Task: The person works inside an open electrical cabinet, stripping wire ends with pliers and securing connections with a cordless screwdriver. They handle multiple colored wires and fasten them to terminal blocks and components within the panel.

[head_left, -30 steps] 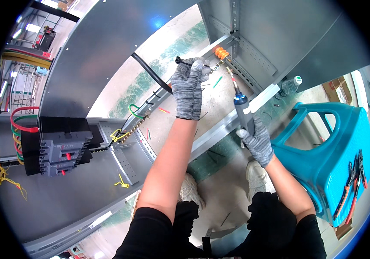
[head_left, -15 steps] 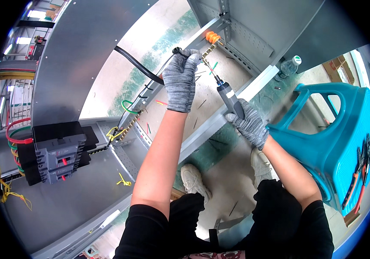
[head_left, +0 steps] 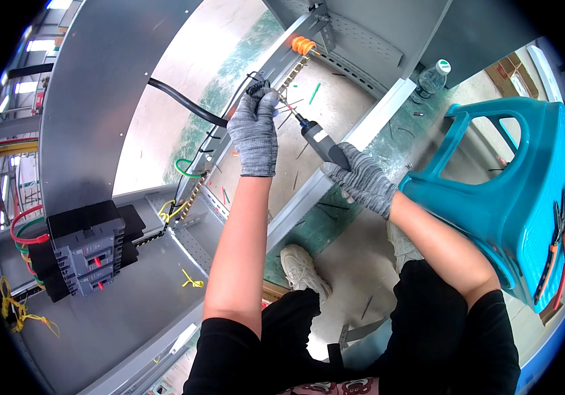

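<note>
My right hand [head_left: 361,178], in a grey knit glove, grips a dark power screwdriver [head_left: 322,141]. Its thin bit points up and left to a brass terminal strip [head_left: 293,74] on the cabinet's grey rail. Beside the bit, my gloved left hand [head_left: 254,131] is closed at the rail, its fingertips pinching thin black wire [head_left: 256,84]. Those fingers partly hide the wire and the strip's near end. A thick black cable [head_left: 187,104] runs behind the left hand. An orange ribbed insulator [head_left: 303,45] sits at the strip's far end.
At left, a black-and-grey circuit breaker [head_left: 91,253] is mounted in the cabinet [head_left: 137,303]. A turquoise stool [head_left: 493,197] at right carries pliers [head_left: 564,237]. A clear bottle [head_left: 432,78] stands beyond it. Wire scraps lie on the floor. A green-yellow wire [head_left: 187,170] loops from the rail.
Both hands and the screwdriver have shifted left and slightly down along the strip, toward its nearer part. The view has also moved a little. The screwdriver stays in my right hand.
</note>
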Motion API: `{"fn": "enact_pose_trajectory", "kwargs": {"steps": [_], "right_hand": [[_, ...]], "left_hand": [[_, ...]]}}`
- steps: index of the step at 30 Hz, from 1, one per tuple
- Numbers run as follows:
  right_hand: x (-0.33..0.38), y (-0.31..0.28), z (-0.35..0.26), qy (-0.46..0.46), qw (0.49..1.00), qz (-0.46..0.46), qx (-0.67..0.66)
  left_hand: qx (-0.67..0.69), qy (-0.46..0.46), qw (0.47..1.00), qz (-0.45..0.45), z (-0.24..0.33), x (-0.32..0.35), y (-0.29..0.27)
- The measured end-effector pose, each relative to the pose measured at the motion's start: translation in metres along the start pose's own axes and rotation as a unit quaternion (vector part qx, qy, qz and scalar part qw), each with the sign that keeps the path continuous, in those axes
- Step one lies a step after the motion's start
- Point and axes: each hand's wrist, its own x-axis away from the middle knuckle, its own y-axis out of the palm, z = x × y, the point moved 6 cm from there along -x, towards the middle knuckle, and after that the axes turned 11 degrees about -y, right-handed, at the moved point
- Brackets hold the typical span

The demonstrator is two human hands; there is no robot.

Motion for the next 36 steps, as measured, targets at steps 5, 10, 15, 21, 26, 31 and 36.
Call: {"fn": "enact_pose_trajectory", "kwargs": {"steps": [5, 10, 15, 21, 26, 31, 36], "right_hand": [[-0.005, 0.001, -0.003, -0.017, 0.999, 0.017, 0.037], [-0.015, 0.0, 0.005, -0.038, 0.997, 0.025, 0.065], [-0.019, -0.003, 0.003, -0.013, 0.998, 0.008, 0.055], [-0.019, -0.01, 0.0, -0.047, 0.992, 0.03, 0.109], [-0.024, -0.013, -0.001, -0.094, 0.982, 0.037, 0.163], [-0.023, -0.018, -0.005, -0.106, 0.976, 0.041, 0.185], [-0.023, -0.022, -0.011, -0.108, 0.968, 0.048, 0.223]], "left_hand": [[0.047, -0.031, 0.998, 0.022, -0.017, -0.002, 0.005], [0.042, -0.036, 0.997, 0.048, -0.024, -0.009, 0.007], [0.042, -0.022, 0.997, 0.061, -0.027, -0.013, 0.009], [0.052, -0.034, 0.996, 0.058, -0.027, -0.012, 0.012], [0.123, -0.046, 0.989, 0.062, -0.03, -0.007, 0.013], [0.117, -0.054, 0.989, 0.065, -0.024, -0.004, 0.014], [0.128, -0.065, 0.988, 0.061, -0.027, -0.01, 0.014]]}}
